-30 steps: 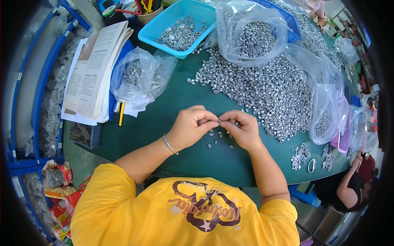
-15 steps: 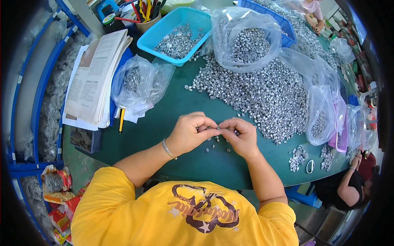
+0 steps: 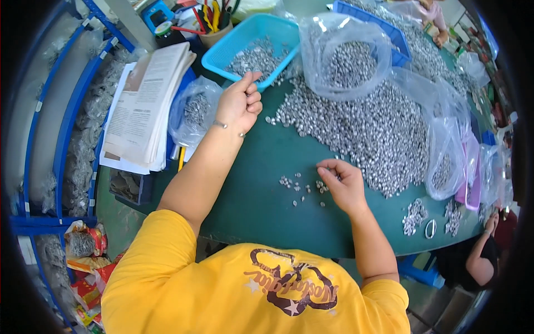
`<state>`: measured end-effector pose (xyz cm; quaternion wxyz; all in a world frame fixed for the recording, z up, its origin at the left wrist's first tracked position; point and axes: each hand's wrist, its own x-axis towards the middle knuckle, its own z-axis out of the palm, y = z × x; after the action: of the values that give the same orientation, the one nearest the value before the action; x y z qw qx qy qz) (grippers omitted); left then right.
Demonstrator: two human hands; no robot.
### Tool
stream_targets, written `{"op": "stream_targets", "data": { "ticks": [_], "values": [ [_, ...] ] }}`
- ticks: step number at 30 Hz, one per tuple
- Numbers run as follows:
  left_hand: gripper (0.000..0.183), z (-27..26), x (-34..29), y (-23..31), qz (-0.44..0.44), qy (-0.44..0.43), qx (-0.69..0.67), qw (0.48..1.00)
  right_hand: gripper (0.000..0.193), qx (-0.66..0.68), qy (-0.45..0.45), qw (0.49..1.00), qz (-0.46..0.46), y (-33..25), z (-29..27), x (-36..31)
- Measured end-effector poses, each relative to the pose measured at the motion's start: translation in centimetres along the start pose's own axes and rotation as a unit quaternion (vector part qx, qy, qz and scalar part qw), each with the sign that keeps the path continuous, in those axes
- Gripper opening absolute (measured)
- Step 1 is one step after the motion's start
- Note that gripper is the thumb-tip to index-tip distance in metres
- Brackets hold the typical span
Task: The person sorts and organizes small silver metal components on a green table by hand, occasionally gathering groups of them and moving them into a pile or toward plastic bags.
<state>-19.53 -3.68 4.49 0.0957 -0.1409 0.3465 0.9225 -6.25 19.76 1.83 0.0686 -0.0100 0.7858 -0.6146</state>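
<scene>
My left hand (image 3: pixel 241 104) reaches to the near rim of the turquoise basket (image 3: pixel 214 68), which holds many small silvery metal rings and pieces. Its fingers are curled with thumb and forefinger together; whatever may be between them is too small to make out. My right hand (image 3: pixel 346 186) rests low over the green tabletop (image 3: pixel 261 172), thumb and forefinger brought close in a pinch, its contents hidden. Beside its fingertips lie several loose small metal pieces (image 3: pixel 297 186). A broad heap of shiny silvery metal pieces (image 3: pixel 361 128) spreads behind and right of that hand.
Clear plastic bags of metal parts (image 3: pixel 311 61) stand on the heap, with a blue crate (image 3: pixel 403 42) behind. At left lie an open stack of papers (image 3: pixel 147 106) and another bag (image 3: pixel 194 111). A ring (image 3: pixel 430 229) lies near the right edge. Other people sit at the right.
My hands have parted. The left has moved up and away to the turquoise basket, while the right stays by the loose pieces. The whole view has shifted slightly.
</scene>
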Motion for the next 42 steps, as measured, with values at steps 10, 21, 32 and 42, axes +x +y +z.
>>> {"op": "stream_targets", "data": {
  "ticks": [10,21,32,42],
  "values": [
    [0.012,-2.4,-7.6,-6.8,0.086,-0.093,0.466,0.876,0.009,-0.416,-0.087,0.876,-0.228,1.4,2.2,1.3],
    [0.010,-3.3,-9.5,-8.1,0.228,-0.257,0.705,0.621,0.010,-0.091,-0.061,0.994,-0.030,1.3,-1.0,-0.8],
    [0.002,-3.9,-9.2,-6.6,-0.211,-0.167,0.174,0.947,0.009,-0.058,-0.022,0.998,0.025,1.6,-1.1,-1.1],
    [0.007,-2.6,-9.5,-7.6,-0.165,-0.110,0.179,0.964,0.007,-0.235,-0.009,0.938,-0.254,2.9,0.2,-1.1]
  ]
}}
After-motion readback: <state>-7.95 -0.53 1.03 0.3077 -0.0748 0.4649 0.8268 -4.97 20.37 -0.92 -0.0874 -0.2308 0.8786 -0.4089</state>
